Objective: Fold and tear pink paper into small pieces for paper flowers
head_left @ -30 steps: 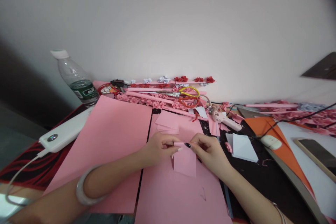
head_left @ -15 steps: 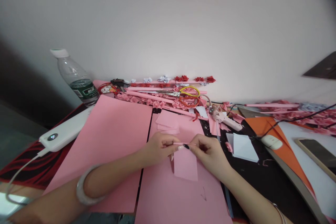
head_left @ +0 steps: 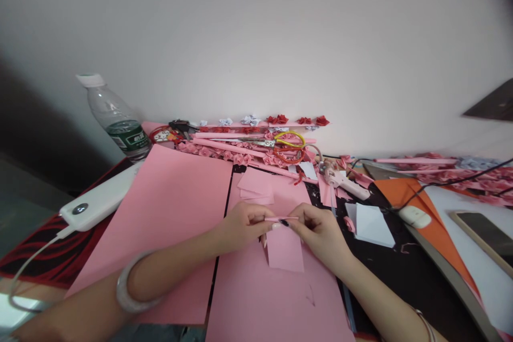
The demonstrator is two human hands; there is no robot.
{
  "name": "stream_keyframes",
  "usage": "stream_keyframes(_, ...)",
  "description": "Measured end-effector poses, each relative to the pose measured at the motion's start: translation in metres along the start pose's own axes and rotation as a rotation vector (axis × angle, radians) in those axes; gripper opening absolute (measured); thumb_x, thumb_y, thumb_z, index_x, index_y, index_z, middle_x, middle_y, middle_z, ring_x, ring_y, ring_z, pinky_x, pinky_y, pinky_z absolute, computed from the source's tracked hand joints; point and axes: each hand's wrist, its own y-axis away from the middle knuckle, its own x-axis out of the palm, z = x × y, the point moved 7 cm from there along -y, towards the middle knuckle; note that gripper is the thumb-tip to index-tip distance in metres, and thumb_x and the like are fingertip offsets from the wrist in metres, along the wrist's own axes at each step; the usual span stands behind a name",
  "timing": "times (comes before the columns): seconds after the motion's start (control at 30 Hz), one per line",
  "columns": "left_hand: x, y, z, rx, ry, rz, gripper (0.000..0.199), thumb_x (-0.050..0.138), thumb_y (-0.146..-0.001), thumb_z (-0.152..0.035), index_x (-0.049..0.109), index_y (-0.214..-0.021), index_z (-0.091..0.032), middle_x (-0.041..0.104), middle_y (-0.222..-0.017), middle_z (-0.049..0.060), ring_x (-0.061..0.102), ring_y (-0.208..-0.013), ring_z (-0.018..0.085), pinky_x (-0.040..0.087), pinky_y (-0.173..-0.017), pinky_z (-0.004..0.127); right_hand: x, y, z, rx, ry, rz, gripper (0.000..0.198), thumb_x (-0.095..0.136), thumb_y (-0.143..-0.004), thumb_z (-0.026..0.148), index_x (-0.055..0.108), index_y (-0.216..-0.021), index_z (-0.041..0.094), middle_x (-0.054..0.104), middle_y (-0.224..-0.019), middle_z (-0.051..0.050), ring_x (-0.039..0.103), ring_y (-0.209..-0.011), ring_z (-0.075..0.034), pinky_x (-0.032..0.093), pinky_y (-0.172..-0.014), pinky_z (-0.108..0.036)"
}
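Note:
Between my two hands a small piece of pink paper (head_left: 286, 251) is pinched along its top edge, which is rolled into a narrow tube. My left hand (head_left: 243, 226) closes on the left end of the roll, and my right hand (head_left: 318, 230) closes on its right end. The unrolled part hangs down toward me over a large pink sheet (head_left: 276, 304). Just beyond my fingers lie several small pink paper pieces (head_left: 255, 183). A thin pointed tip shows under my left fingers; I cannot tell what it is.
Scissors (head_left: 276, 142) rest on pink paper sticks and paper flowers along the wall. A pink glue gun (head_left: 347, 183) lies right of them. White paper pieces (head_left: 372, 226), an earbud case (head_left: 415, 217) and a phone (head_left: 487, 238) are at right. At left stand a bottle (head_left: 120, 123) and a power bank (head_left: 100, 197).
The hanging part of the pink paper has swung slightly to the right and up. Both hands stay in nearly the same place, still pinching the roll.

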Motion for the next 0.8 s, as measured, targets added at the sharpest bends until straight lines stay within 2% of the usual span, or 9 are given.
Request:
stream_keyframes(0.13,0.0003,-0.0003,0.0017,0.002,0.023,0.005,0.016,0.053,-0.079,-0.025,0.063,-0.078,-0.012,0.055,-0.054,-0.002,0.054,-0.049,0.008,0.041,-0.05,0.018,0.0002,-0.0002,-0.0003,0.003,-0.005,0.0,0.021,0.054,-0.079,0.032,0.057,-0.065,0.016,0.032,-0.05,0.006,0.03,-0.047,-0.008,0.024,-0.044,-0.021)
stream_keyframes(0.4,-0.0012,0.0013,-0.004,0.01,-0.076,-0.008,0.014,0.051,-0.078,-0.018,0.063,-0.076,-0.012,0.055,-0.05,-0.003,0.05,-0.046,0.006,0.036,-0.047,0.016,0.0042,0.0006,-0.0042,0.013,-0.004,0.065,0.021,0.053,-0.079,0.033,0.056,-0.068,0.015,0.033,-0.052,0.006,0.029,-0.048,-0.008,0.024,-0.046,-0.022)
stream_keyframes(0.67,-0.0002,0.0035,-0.0043,0.02,-0.103,-0.01,0.015,0.051,-0.078,-0.018,0.064,-0.079,-0.011,0.055,-0.053,-0.002,0.05,-0.049,0.007,0.037,-0.049,0.017,0.0073,-0.0021,-0.0015,-0.005,-0.019,0.15,0.03,0.044,-0.085,0.033,0.043,-0.059,0.017,0.032,-0.051,0.005,0.028,-0.048,-0.008,0.023,-0.046,-0.022)
stream_keyframes(0.8,-0.0002,0.0033,-0.0031,0.015,-0.098,-0.005,0.015,0.052,-0.078,-0.019,0.065,-0.079,-0.011,0.055,-0.051,-0.002,0.05,-0.048,0.008,0.038,-0.048,0.017,0.0086,-0.0014,-0.0044,0.009,-0.011,0.151,0.029,0.045,-0.084,0.032,0.042,-0.059,0.018,0.033,-0.052,0.005,0.029,-0.049,-0.008,0.023,-0.046,-0.022)
